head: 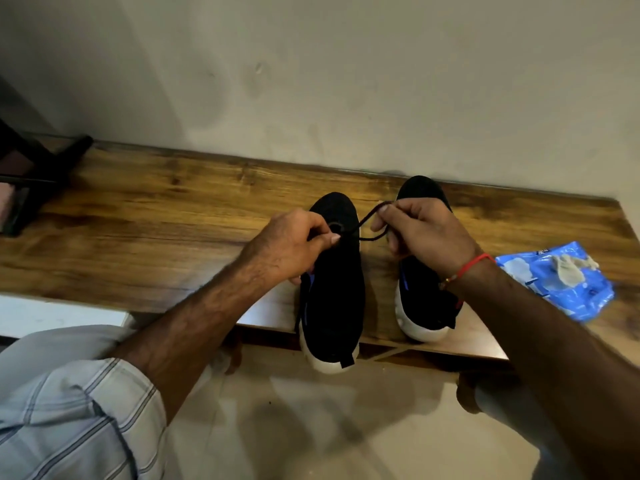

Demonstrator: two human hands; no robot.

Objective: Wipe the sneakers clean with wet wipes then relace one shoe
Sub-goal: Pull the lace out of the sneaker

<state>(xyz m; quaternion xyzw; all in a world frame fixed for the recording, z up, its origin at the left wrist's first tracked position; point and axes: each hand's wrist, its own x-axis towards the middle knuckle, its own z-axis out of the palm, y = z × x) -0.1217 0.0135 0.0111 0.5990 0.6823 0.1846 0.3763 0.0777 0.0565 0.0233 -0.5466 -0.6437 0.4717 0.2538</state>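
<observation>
Two black sneakers with white soles stand side by side on a wooden shelf (145, 216), toes toward the wall. The left sneaker (334, 289) hangs its heel over the shelf's front edge. My left hand (287, 244) grips this shoe near its lace holes, thumb and fingers pinching at the upper. A black shoelace (367, 221) runs from there up to my right hand (420, 230), which pinches a loop of it above the right sneaker (424, 310). A red thread band circles my right wrist.
A blue wet-wipe pack (568, 289) lies on the shelf at the right with a crumpled used wipe (568, 268) on top. A dark object (41, 181) sits at the shelf's left end. A pale wall stands directly behind; tiled floor lies below.
</observation>
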